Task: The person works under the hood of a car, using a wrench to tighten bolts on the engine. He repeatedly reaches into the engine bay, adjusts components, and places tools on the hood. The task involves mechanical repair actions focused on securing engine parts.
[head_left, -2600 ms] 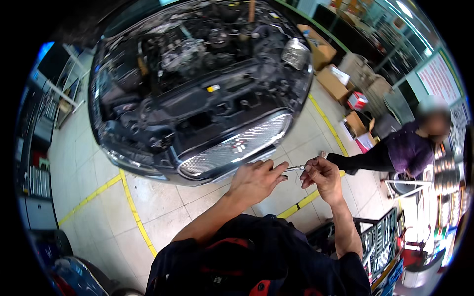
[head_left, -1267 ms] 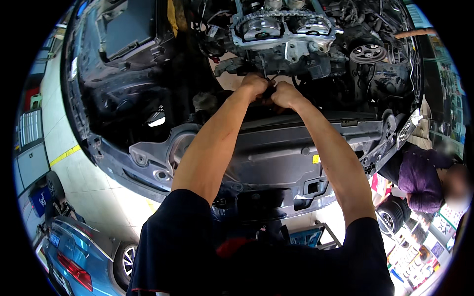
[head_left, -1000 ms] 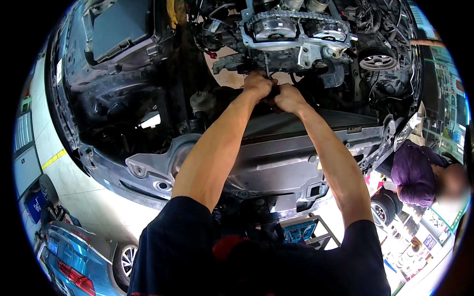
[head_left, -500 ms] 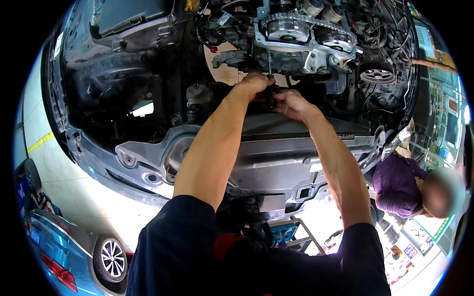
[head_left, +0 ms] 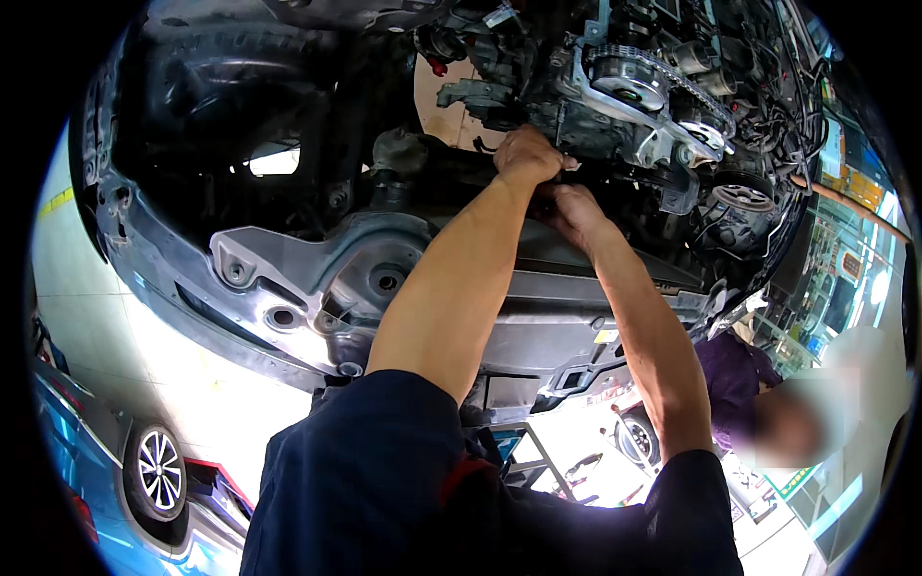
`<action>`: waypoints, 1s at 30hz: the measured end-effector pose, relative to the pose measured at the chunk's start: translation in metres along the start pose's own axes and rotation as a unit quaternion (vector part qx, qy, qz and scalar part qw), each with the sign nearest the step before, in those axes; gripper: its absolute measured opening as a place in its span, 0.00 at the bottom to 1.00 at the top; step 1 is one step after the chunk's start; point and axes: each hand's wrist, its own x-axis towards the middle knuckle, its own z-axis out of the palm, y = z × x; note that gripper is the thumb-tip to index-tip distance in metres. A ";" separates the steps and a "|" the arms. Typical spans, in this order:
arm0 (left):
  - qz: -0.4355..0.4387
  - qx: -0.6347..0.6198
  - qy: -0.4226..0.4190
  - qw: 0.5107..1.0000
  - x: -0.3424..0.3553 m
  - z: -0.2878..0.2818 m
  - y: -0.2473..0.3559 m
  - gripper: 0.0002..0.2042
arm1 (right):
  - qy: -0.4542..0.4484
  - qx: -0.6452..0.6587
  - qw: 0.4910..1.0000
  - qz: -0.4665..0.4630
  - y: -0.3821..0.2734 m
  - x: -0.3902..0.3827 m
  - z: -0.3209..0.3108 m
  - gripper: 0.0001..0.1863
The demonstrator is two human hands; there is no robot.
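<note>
Both my arms reach over the car's dark front panel into the engine bay. My left hand is closed, knuckles up, below the engine block; whatever lies inside its grip is hidden. Just nearer and to the right, my right hand has its fingers curled around something dark that I cannot make out. Above and right of my hands sits the opened engine, with a metal timing chain running over a round sprocket. A ribbed pulley is farther right.
A round-topped reservoir stands left of my hands. A brown rod slants at the right edge. Behind the front panel are a person in purple, a loose wheel and a blue car.
The view has shifted, so the engine sits farther right. A dark-handled tool with a bright shaft, earlier visible between my hands, is now hidden. My left hand has turned knuckles up.
</note>
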 end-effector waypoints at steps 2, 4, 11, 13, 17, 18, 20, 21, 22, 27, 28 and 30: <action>-0.003 -0.041 -0.041 0.998 0.002 0.003 0.002 0.23 | 0.049 -0.001 0.999 -0.010 0.001 -0.002 -0.001 0.11; 0.021 -0.102 -0.126 0.987 0.007 0.006 0.002 0.22 | 0.036 0.028 0.999 -0.018 0.000 -0.004 -0.002 0.11; -0.039 0.015 -0.006 0.999 0.001 0.009 0.003 0.24 | 0.033 -0.065 0.997 0.038 -0.001 0.002 0.011 0.15; -0.022 0.015 -0.024 0.999 -0.003 0.009 0.006 0.23 | 0.080 -0.080 0.993 0.016 -0.001 0.006 0.012 0.15; 0.025 -0.084 -0.099 0.991 -0.003 0.003 0.008 0.19 | 0.086 0.031 0.995 0.031 -0.001 0.012 0.005 0.15; 0.010 -0.074 -0.094 0.993 -0.003 0.001 0.007 0.18 | 0.056 0.011 0.998 0.040 -0.001 0.012 0.003 0.15; -0.004 0.007 -0.041 0.999 -0.002 0.002 0.005 0.23 | 0.084 0.013 0.996 0.031 0.003 0.014 0.001 0.15; -0.008 0.034 -0.043 0.998 -0.002 0.004 0.004 0.25 | 0.104 0.029 0.994 0.028 0.006 0.017 0.001 0.15; -0.003 0.035 -0.046 0.998 -0.001 0.006 0.003 0.29 | 0.128 -0.066 0.990 -0.003 0.006 0.018 0.000 0.15; -0.005 -0.058 -0.078 0.995 0.006 0.014 0.002 0.25 | 0.103 0.022 0.994 0.010 0.002 0.017 0.005 0.11; 0.006 -0.054 -0.087 0.995 0.006 0.015 0.002 0.24 | 0.070 0.046 0.996 0.023 0.002 0.016 0.007 0.11; -0.040 -0.040 -0.037 0.998 0.008 0.016 0.002 0.23 | 0.065 0.022 0.997 0.025 -0.001 0.012 0.009 0.12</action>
